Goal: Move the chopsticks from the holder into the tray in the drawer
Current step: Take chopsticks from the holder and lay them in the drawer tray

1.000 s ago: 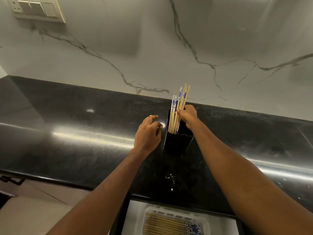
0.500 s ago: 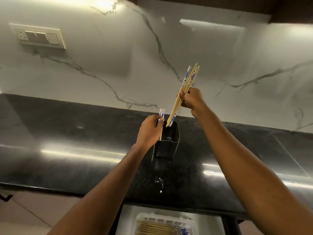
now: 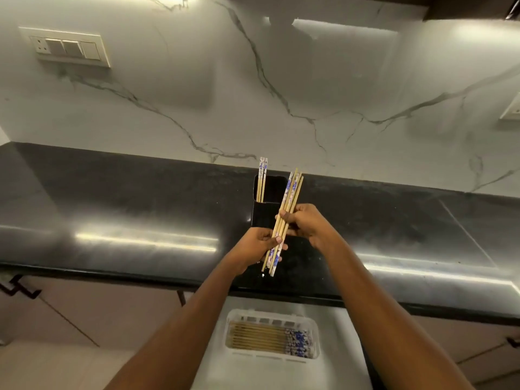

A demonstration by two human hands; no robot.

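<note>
Bamboo chopstick bundle point(image 3: 291, 192) gripped by left hand point(image 3: 254, 244) low, right hand point(image 3: 309, 223) mid, masking black holder point(image 3: 271, 190) front; chopstick pair point(image 3: 263, 175) upright inside; white tray point(image 3: 315, 333) below tabletop point(image 3: 140, 206).

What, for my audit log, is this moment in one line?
left hand, right hand: grip bundle | holder: two chopsticks inside | tray: partly filled | transfer: pending

Tan chopsticks point(image 3: 287, 218) with blue-flowered ends, a black holder point(image 3: 266, 212), white tray point(image 3: 315, 330), grey-veined white wall point(image 3: 281, 88).

We reach both arms forward; our left hand point(image 3: 253, 246) and right hand point(image 3: 306, 223), close together, both grip the chopsticks point(image 3: 291, 190).
</note>
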